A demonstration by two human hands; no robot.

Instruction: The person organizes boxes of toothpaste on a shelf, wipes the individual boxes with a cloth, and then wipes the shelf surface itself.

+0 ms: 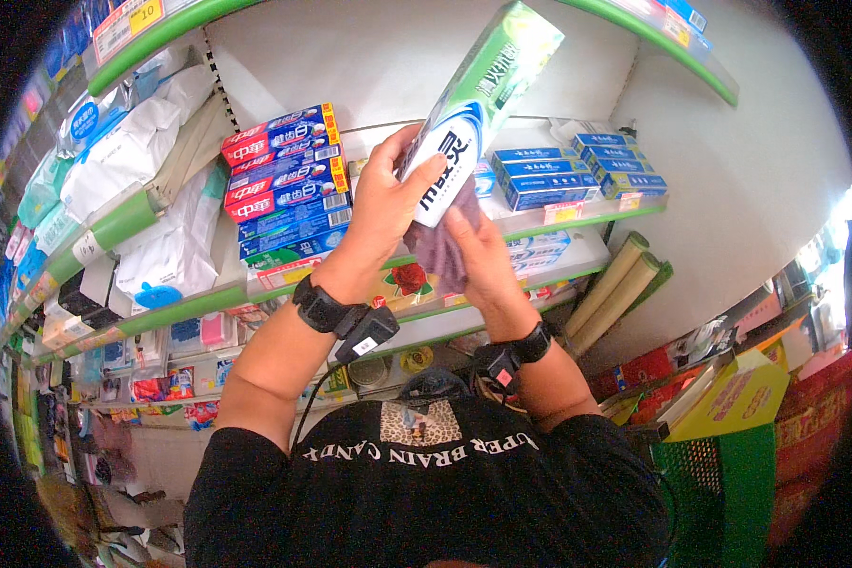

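Note:
My left hand [397,184] grips the lower part of a long green and white carton [479,113], its thumb across the front. The carton slants up to the right, above a store shelf. A crumpled purple-grey cloth [440,245] is in my right hand [479,252], just under the carton's lower end. Red and blue toothpaste boxes [284,170] are stacked on the shelf left of my hands. Blue boxes [543,177] lie in stacks on the same shelf to the right, partly behind the carton.
Green-edged shelves [589,220] with price tags run below and above my hands. White wipe packs [124,156] fill the left side shelf. Rolled mats [610,291] lean at the right, near a yellow-green display box [731,394]. Black straps with small devices are on both wrists.

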